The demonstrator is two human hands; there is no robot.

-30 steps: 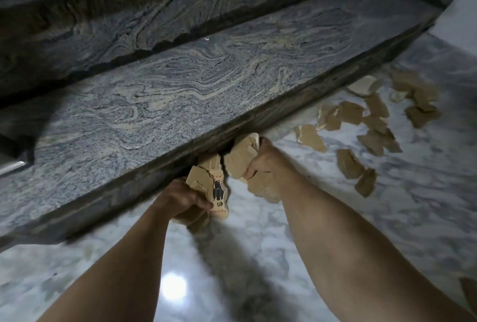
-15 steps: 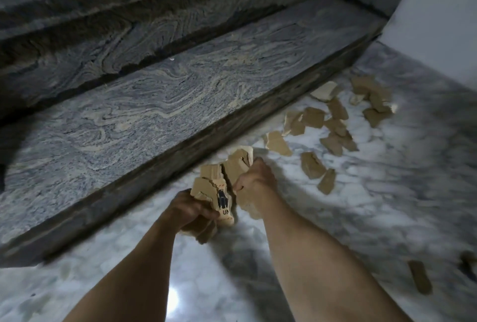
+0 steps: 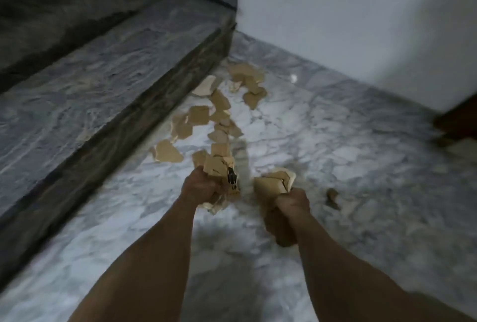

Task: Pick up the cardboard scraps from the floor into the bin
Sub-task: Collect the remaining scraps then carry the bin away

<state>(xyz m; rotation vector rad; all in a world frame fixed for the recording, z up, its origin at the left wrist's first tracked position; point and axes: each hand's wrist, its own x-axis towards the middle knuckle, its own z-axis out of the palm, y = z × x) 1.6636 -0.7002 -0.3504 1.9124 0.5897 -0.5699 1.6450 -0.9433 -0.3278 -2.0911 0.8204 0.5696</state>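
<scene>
Both your hands are full. Your left hand (image 3: 200, 188) has its grip closed round a thick bunch of cardboard scraps (image 3: 218, 166), one printed with black marks, and your right hand (image 3: 290, 204) has its grip closed round a smaller bunch (image 3: 275, 183). The bin is nowhere in view, so you cannot tell from here which way to carry them.

The scraps left on the floor (image 3: 335, 128) lie straight ahead of your left hand, in a loose trail (image 3: 219, 112) running away from you along the foot of the stone step (image 3: 90, 84) toward the corner by the wall (image 3: 348, 16). The nearest piece (image 3: 169, 152) sits just beyond your left knuckles. One lone scrap (image 3: 331, 196) lies just right of your right hand. By my reading, emptying both handfuls comes first.
</scene>
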